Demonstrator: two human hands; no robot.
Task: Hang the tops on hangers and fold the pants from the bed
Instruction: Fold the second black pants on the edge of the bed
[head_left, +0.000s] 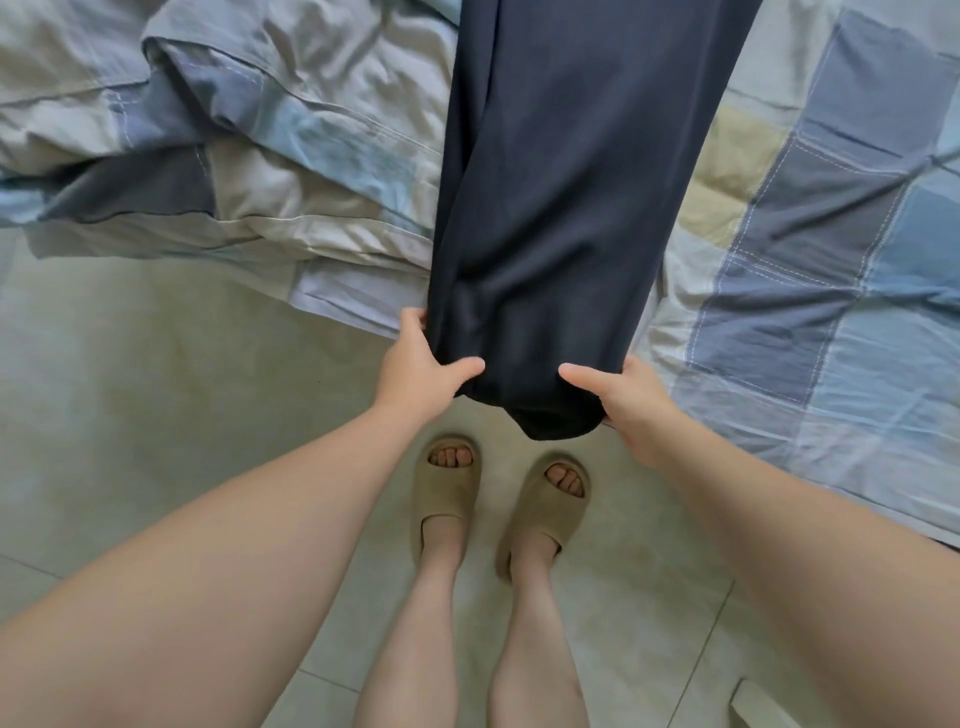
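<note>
Grips the near end of the dark pants (571, 182) at 2 corners: with the left hand (421, 358) curled round one edge, thumb across the top, and with the right hand (631, 410) pinching the other edge. Holds the cloth taut between both grips, probably to square the legs before folding. Away from the grips, stretches flat over the patchwork bed (831, 270); between them, sags off the edge. Beyond the left grip, a crumpled duvet (234, 156).

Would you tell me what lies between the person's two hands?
Head view: the near end of the dark pants fills the gap; the left hand and right hand grip its sides.
</note>
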